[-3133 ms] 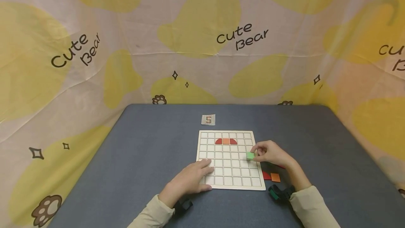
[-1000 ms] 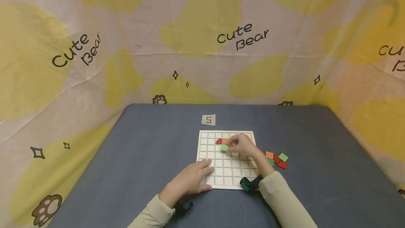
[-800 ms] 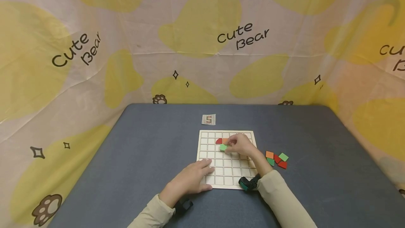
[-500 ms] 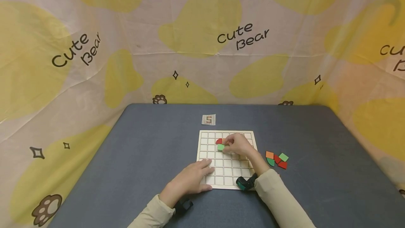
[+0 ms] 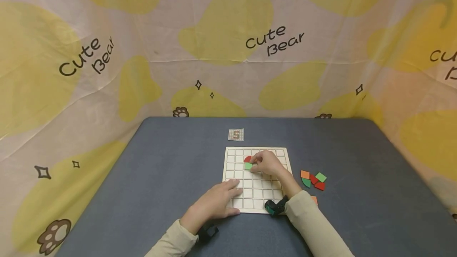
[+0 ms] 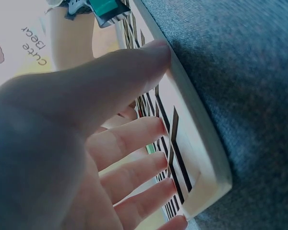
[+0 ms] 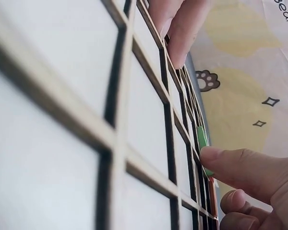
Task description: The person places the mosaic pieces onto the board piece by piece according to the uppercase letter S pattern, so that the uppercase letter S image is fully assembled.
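My right hand (image 5: 267, 164) pinches a light green square tile (image 5: 248, 166) between thumb and fingers, at a cell of the white grid board (image 5: 258, 193). Just behind that cell lies a red quarter-circle tile (image 5: 247, 159); the tiles to its right are hidden by the hand. In the right wrist view, the thumb presses at the edge of the green tile (image 7: 202, 139). My left hand (image 5: 214, 199) rests with spread, relaxed fingers on the board's front left part. The left wrist view has its thumb (image 6: 153, 60) along the board's edge.
Right of the board lie loose tiles: an orange square (image 5: 305, 174), a green quarter-circle (image 5: 306, 183), a light green square (image 5: 321, 177) and red pieces (image 5: 319, 186). Another orange tile (image 5: 314, 200) peeks out by the right sleeve. A small pattern card (image 5: 236, 135) lies behind the board.
My right hand has carried the light green tile left from the board's right side, then slid it to the cell in front of the red quarter-circle. The left hand has stayed put.
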A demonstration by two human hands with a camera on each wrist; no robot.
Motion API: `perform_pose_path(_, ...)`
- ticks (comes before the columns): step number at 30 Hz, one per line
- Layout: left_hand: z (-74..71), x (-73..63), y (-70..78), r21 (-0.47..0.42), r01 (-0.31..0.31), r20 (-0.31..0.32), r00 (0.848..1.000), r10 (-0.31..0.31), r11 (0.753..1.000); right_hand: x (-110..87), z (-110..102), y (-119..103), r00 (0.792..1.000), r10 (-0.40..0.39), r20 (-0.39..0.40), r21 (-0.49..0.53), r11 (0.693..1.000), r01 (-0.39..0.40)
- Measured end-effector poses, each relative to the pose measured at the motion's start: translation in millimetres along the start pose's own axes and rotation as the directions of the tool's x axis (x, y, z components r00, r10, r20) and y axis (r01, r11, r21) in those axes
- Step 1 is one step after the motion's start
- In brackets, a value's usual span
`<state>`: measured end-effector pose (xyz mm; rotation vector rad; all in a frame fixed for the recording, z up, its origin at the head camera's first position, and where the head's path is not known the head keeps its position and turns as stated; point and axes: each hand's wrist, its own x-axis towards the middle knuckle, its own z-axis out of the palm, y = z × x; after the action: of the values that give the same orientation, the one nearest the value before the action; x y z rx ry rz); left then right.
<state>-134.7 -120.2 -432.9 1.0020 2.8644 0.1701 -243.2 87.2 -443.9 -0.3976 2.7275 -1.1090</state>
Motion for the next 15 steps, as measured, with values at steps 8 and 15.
perform_pose_path(8,1.3,0.7,0.4,-0.003,0.013,0.009,1.000,-0.013,1.000,-1.3,0.1,-3.0,1.000,-0.007,-0.010,0.006,1.000,0.007)
perform_pose_path(15,1.3,0.5,0.8,0.003,0.011,0.005,1.000,-0.011,1.000,-2.0,1.4,-3.1,1.000,-0.014,-0.017,0.004,1.000,0.014)
